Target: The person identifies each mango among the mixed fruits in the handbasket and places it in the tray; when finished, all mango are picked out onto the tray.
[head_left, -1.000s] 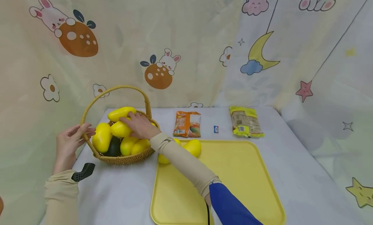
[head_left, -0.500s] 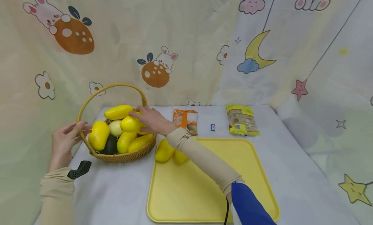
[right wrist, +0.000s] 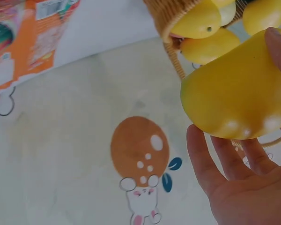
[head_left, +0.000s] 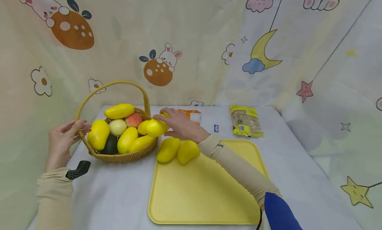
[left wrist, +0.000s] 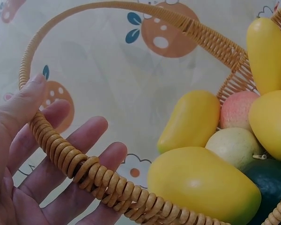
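In the head view my right hand (head_left: 186, 125) grips a yellow mango (head_left: 156, 127) just above the right rim of the wicker basket (head_left: 125, 158). The right wrist view shows this mango (right wrist: 239, 89) between thumb and fingertips. My left hand (head_left: 61, 142) holds the left side of the basket's handle (left wrist: 61, 150), thumb on one side and fingers behind it. Inside the basket lie several mangoes (head_left: 98, 134), a pale green round fruit (head_left: 117, 127), a reddish peach (head_left: 134, 120) and a dark green fruit (head_left: 110, 145). Two mangoes (head_left: 168, 150) rest on the yellow tray's back left corner.
The yellow tray (head_left: 203, 190) lies right of the basket on a white-covered table. Behind it are an orange packet (head_left: 195, 117), partly hidden by my right hand, a small blue-and-red wrapped item (head_left: 216, 128) and a yellow-and-clear bag (head_left: 246, 120). A printed cloth hangs behind.
My right hand has lifted a mango from among the fruit and carried it right, uncovering the peach and the pale green fruit. The left hand stays on the basket's handle.
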Motion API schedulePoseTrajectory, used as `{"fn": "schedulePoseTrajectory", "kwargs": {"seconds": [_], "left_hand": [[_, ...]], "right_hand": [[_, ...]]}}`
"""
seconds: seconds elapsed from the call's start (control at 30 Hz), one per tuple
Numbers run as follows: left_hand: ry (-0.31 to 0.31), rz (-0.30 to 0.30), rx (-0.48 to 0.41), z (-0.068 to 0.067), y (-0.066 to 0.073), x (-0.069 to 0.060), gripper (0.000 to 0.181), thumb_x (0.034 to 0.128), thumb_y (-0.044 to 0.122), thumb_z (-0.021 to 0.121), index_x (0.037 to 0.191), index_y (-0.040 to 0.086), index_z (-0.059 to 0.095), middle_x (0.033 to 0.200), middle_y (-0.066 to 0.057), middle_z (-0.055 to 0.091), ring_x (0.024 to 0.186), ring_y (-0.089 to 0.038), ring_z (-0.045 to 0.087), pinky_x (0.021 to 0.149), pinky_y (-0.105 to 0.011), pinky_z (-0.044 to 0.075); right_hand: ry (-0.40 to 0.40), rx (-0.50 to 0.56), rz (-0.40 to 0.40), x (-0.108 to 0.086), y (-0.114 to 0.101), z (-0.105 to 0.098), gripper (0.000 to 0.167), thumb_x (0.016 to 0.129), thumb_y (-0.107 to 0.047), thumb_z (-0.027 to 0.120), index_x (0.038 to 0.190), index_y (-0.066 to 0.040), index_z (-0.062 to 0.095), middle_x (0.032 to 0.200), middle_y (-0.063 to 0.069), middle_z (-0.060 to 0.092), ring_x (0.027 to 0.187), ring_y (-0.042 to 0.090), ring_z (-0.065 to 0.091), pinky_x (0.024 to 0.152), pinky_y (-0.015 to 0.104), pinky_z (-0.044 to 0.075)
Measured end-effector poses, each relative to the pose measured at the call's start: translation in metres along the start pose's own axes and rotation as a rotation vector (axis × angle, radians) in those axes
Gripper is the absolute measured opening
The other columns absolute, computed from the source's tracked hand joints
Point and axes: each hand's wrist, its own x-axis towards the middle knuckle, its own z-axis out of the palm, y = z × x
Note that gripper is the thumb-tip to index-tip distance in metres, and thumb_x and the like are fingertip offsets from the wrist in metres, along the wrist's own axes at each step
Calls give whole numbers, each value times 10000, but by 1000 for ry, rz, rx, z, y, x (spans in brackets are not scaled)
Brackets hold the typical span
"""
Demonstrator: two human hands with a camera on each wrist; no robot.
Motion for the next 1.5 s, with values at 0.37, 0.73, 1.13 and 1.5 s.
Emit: {"fn": "schedulePoseTrajectory", "kwargs": {"seconds": [0.37,0.73,1.13,1.5], "left_hand": [[38,-32,22,-5,4,1,375,819,425,711,1113,192,706,798,160,724,731,-3,667,630,-100,474],[43,-12,43,-3,8,1,345,827,427,702,1091,205,710,795,157,724,731,-4,663,632,-99,468],[31,-9,18,-3,7,0,349,822,413,714,1094,195,720,793,131,732,726,-8,672,634,-103,471],[34,-11,25,0,2,-1,355,826,412,709,1094,180,719,796,137,730,732,-20,666,642,-110,465]], "right_hand": [[29,1,2,-53,20,11,672,796,-255,799,1372,-190,460,1349,101,445,1118,229,498,895,398,474],[39,5,39,-113,38,20,770,770,-219,820,1429,-203,423,1381,132,448,1210,299,486,951,466,460],[-9,5,89,-156,44,28,686,744,-209,840,1339,-180,498,1274,126,504,1120,264,511,899,449,479],[-67,7,87,-171,50,38,680,763,-202,825,1357,-160,498,1295,145,504,1173,288,489,945,464,459]]}}
